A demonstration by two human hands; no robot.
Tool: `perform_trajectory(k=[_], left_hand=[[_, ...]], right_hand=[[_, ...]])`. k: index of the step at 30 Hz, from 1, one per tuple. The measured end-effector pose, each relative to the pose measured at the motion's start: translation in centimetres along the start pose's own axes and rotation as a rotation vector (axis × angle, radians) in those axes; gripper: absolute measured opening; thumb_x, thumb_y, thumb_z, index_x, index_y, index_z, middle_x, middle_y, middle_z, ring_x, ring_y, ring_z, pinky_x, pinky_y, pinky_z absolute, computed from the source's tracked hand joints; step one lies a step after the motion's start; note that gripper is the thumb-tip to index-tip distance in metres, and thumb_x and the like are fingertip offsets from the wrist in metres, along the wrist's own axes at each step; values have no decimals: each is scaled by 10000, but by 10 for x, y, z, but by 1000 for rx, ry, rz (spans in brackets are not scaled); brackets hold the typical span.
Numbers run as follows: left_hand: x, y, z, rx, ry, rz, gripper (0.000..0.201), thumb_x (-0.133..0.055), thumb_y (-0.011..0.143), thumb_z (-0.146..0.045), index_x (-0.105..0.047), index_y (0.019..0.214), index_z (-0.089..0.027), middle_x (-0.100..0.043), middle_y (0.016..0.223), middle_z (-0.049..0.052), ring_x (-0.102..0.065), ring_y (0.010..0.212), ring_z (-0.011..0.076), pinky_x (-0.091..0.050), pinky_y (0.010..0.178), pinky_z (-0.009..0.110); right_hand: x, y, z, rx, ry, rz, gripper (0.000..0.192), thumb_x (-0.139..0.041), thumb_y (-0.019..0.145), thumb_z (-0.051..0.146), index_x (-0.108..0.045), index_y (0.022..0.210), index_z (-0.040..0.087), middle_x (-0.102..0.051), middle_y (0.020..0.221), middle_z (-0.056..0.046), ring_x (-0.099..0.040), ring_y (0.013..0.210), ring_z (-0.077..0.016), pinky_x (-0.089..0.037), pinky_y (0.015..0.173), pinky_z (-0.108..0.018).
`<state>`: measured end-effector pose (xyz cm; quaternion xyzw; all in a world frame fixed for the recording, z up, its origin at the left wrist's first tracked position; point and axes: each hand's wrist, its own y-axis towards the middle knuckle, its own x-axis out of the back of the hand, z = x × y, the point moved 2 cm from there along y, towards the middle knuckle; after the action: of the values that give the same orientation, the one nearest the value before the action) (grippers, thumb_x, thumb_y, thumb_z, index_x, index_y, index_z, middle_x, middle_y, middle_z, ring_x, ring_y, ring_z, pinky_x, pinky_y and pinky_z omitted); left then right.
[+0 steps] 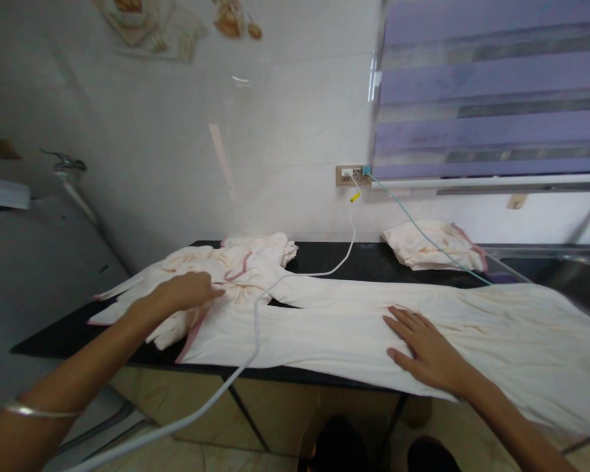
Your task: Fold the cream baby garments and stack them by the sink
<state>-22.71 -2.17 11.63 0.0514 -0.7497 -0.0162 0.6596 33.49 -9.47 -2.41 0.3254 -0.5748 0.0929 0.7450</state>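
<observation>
Cream cotton trousers [354,328] lie stretched along the black counter [324,259]. The right hand [425,351] rests flat and open on them, pinning the cloth, while the left hand [189,292], fingers loosely spread, presses the crumpled pink-trimmed garment [226,269] beside a white cable [255,328].

- Both forearms are bare from the bottom edge of the view up to the wrists; no sleeve shows on either one.
- A thin, plain silvery bangle [39,412] circles the left forearm, well back from the left hand [189,292].
- The right hand [425,347] carries no ring, band or watch, and its wrist is bare.
- The fingernails on the right hand look short and unpainted.
</observation>
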Motion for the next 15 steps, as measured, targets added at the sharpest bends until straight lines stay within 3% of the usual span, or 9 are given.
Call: perform_trajectory(k=[3,6,8,11,15], left_hand=[[16,26,-27,57,108,-48,656,-378,915,-697,-684,878,-117,-702,910,170,-656,907,295,-444,820,344],[8,52,-48,143,27,-73,663,-443,879,-679,-677,954,-64,-695,1104,230,-638,1097,319,-412,929,337],[-6,65,-53,217,-104,-39,605,-601,764,-668,-665,858,-74,-703,1060,251,-633,1133,360,-424,932,339],[-22,76,-53,233,-350,-59,398,-746,639,-522,-583,677,-161,-698,824,181,-665,1032,374,-479,838,341],[-14,75,-46,198,-672,-107,282,-674,736,-434,-516,737,-200,-578,649,7,-616,671,193,-504,656,287]], right_hand=[[1,0,1,-7,13,-4,643,-536,977,554,-487,1542,250,-416,1609,-117,-368,1500,-324,-298,1224,-575],[2,0,1,-13,11,2,634,-534,980,552,-496,1535,248,-412,1611,-116,-374,1496,-326,-303,1221,-578],[2,1,0,-14,3,13,643,-527,982,561,-492,1539,240,-407,1613,-121,-372,1498,-323,-312,1218,-573],[2,0,0,-11,-16,23,654,-507,991,573,-474,1551,238,-400,1618,-116,-359,1506,-313,-324,1218,-559],[0,-1,-3,-2,-17,4,642,-497,997,580,-470,1554,262,-402,1620,-94,-367,1503,-306,-336,1217,-547]])
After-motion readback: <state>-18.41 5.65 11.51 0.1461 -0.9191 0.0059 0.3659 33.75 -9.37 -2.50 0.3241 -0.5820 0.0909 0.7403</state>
